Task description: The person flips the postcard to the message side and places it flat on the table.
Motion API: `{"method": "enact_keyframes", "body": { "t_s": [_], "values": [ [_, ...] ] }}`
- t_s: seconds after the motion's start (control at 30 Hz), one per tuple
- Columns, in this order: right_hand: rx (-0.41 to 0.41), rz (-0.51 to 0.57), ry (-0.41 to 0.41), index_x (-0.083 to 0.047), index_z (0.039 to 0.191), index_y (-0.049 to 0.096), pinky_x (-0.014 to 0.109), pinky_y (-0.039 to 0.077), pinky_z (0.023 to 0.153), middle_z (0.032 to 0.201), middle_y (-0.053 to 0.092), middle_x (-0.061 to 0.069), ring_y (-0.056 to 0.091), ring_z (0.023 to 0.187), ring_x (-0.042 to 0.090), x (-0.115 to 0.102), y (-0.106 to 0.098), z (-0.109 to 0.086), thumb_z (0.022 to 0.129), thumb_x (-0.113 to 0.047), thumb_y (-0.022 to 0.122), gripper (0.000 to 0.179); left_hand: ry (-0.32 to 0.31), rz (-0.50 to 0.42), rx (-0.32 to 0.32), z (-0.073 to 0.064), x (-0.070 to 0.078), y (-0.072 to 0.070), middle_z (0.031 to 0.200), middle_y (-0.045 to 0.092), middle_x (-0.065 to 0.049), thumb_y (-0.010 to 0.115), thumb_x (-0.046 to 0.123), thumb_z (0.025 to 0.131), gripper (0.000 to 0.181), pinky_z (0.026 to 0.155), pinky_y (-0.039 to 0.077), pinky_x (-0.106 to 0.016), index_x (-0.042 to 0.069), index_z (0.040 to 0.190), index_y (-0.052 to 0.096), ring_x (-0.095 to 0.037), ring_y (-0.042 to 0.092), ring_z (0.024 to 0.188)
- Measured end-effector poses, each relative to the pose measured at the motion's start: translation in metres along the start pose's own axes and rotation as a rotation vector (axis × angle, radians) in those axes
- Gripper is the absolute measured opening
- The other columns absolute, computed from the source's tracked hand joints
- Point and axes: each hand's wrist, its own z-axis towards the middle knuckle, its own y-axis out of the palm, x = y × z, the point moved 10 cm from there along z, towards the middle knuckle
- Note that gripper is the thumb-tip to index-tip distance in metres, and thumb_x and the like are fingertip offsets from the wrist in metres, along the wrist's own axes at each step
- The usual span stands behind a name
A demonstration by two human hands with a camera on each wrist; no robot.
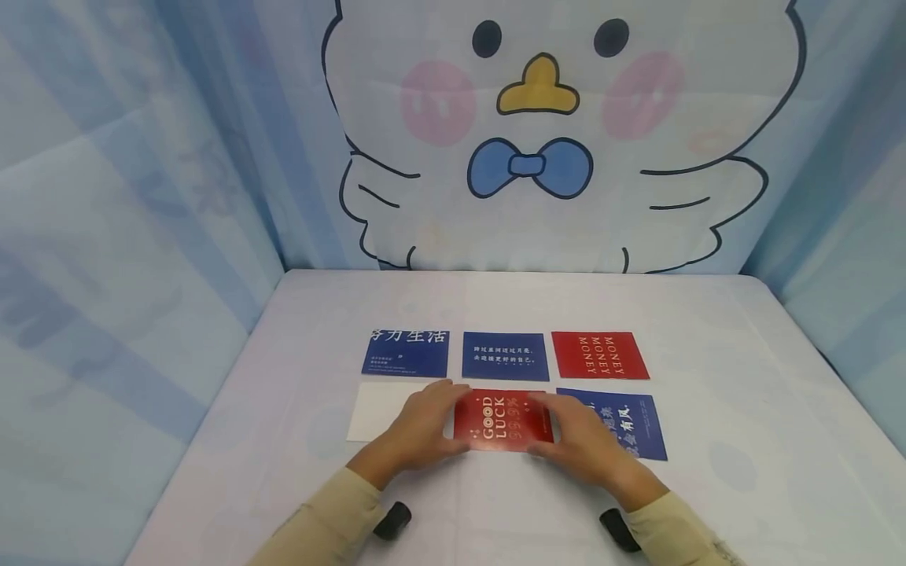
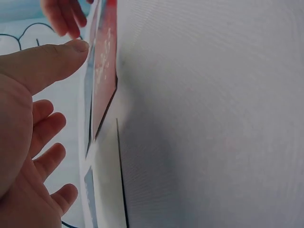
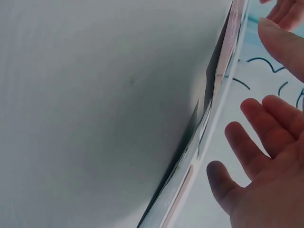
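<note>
Beige sleeves (image 1: 322,523) come in at the bottom edge, a small black piece (image 1: 392,521) by each wrist. Left hand (image 1: 427,424) and right hand (image 1: 576,436) flank the red GOOD LUCK card (image 1: 502,420), one at each short side, fingers toward the far corners, thumbs toward the near ones. Left grip: loose, fingers spread, thumb straight in the left wrist view. Right grip: same, fingers apart and relaxed. Can't tell whether either hand touches the card. Red GOOD LUCK card sits middle of the near row on the white table (image 1: 743,393), text running sideways. White card (image 1: 382,410) to its left, partly under the left hand in the head view; blue card with white writing (image 1: 640,424) to its right, partly hidden by the right hand. Far row, left to right: blue card with large characters (image 1: 406,358), blue card with two text lines (image 1: 505,356), red MONEY card (image 1: 600,355), all flat, small gaps between. Behind the table, light blue curtain (image 1: 524,236) with a cartoon bird in a blue bow tie.
</note>
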Motion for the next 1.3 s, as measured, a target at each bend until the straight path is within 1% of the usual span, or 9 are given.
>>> {"method": "enact_keyframes", "body": {
  "t_s": [0.1, 0.2, 0.43, 0.63, 0.77, 0.87, 1.0, 1.17, 1.3],
  "values": [
    [0.002, -0.026, -0.001, -0.007, 0.142, 0.054, 0.055, 0.042, 0.103, 0.137, 0.058, 0.012, 0.050, 0.128, 0.036, 0.000, 0.002, 0.001, 0.080, -0.024, 0.085, 0.071, -0.001, 0.004, -0.010, 0.003, -0.001, 0.005, 0.144, 0.054, -0.005, 0.081, 0.028, 0.083, 0.072, 0.113, 0.029, -0.053, 0.009, 0.145, 0.050, -0.029, 0.036, 0.142],
    [-0.001, -0.049, 0.006, -0.006, 0.142, 0.054, 0.055, 0.041, 0.104, 0.137, 0.058, 0.012, 0.050, 0.129, 0.036, 0.001, 0.004, 0.001, 0.081, -0.022, 0.084, 0.070, -0.022, 0.011, -0.030, 0.004, -0.003, 0.010, 0.143, 0.054, -0.004, 0.081, 0.029, 0.082, 0.072, 0.114, 0.028, -0.051, 0.011, 0.145, 0.051, -0.028, 0.035, 0.143],
    [-0.025, -0.121, 0.019, -0.003, 0.139, 0.056, 0.055, 0.042, 0.104, 0.132, 0.060, 0.014, 0.054, 0.123, 0.036, 0.001, 0.007, 0.001, 0.081, -0.021, 0.084, 0.068, -0.061, 0.030, -0.049, 0.004, -0.003, 0.014, 0.139, 0.057, -0.003, 0.081, 0.027, 0.083, 0.066, 0.112, 0.032, -0.048, 0.012, 0.141, 0.055, -0.027, 0.037, 0.140],
    [-0.028, -0.130, 0.009, -0.003, 0.138, 0.057, 0.054, 0.043, 0.102, 0.129, 0.062, 0.014, 0.056, 0.120, 0.035, 0.000, 0.008, 0.001, 0.081, -0.021, 0.084, 0.065, -0.058, 0.040, -0.061, 0.004, -0.003, 0.016, 0.139, 0.057, -0.004, 0.079, 0.026, 0.086, 0.062, 0.112, 0.032, -0.047, 0.011, 0.141, 0.056, -0.026, 0.040, 0.139],
    [-0.030, -0.150, 0.002, -0.003, 0.138, 0.057, 0.054, 0.043, 0.102, 0.129, 0.062, 0.014, 0.056, 0.121, 0.035, 0.001, 0.008, 0.001, 0.082, -0.023, 0.083, 0.065, -0.059, 0.045, -0.069, 0.005, -0.003, 0.016, 0.138, 0.058, -0.003, 0.080, 0.027, 0.085, 0.063, 0.112, 0.031, -0.047, 0.012, 0.141, 0.056, -0.024, 0.042, 0.137],
    [-0.020, -0.164, -0.014, -0.003, 0.136, 0.059, 0.054, 0.043, 0.103, 0.129, 0.063, 0.013, 0.056, 0.121, 0.035, -0.001, 0.007, 0.002, 0.083, -0.023, 0.082, 0.061, -0.045, 0.060, -0.067, 0.006, -0.002, 0.015, 0.134, 0.060, -0.001, 0.081, 0.030, 0.084, 0.063, 0.108, 0.031, -0.049, 0.012, 0.139, 0.058, -0.022, 0.047, 0.132],
    [-0.007, -0.166, -0.034, -0.001, 0.133, 0.061, 0.053, 0.043, 0.103, 0.127, 0.064, 0.013, 0.057, 0.121, 0.035, -0.004, 0.005, 0.001, 0.085, -0.021, 0.081, 0.056, -0.026, 0.087, -0.066, 0.005, 0.001, 0.013, 0.126, 0.064, 0.000, 0.081, 0.031, 0.084, 0.057, 0.104, 0.031, -0.051, 0.014, 0.135, 0.062, -0.020, 0.054, 0.123],
    [-0.026, -0.151, -0.018, -0.002, 0.134, 0.060, 0.053, 0.046, 0.100, 0.126, 0.064, 0.011, 0.058, 0.117, 0.033, -0.004, 0.005, -0.001, 0.080, -0.027, 0.084, 0.064, -0.039, 0.081, -0.080, 0.005, -0.001, 0.014, 0.126, 0.065, 0.001, 0.081, 0.030, 0.084, 0.056, 0.104, 0.032, -0.050, 0.014, 0.135, 0.063, -0.019, 0.055, 0.122],
    [-0.053, -0.179, -0.025, -0.003, 0.135, 0.059, 0.058, 0.036, 0.107, 0.128, 0.064, 0.011, 0.057, 0.120, 0.033, -0.005, 0.008, -0.002, 0.078, -0.029, 0.086, 0.068, -0.044, 0.072, -0.094, 0.005, -0.003, 0.014, 0.128, 0.064, 0.000, 0.080, 0.029, 0.085, 0.057, 0.103, 0.033, -0.050, 0.013, 0.136, 0.061, -0.020, 0.054, 0.124]
  ]
}}
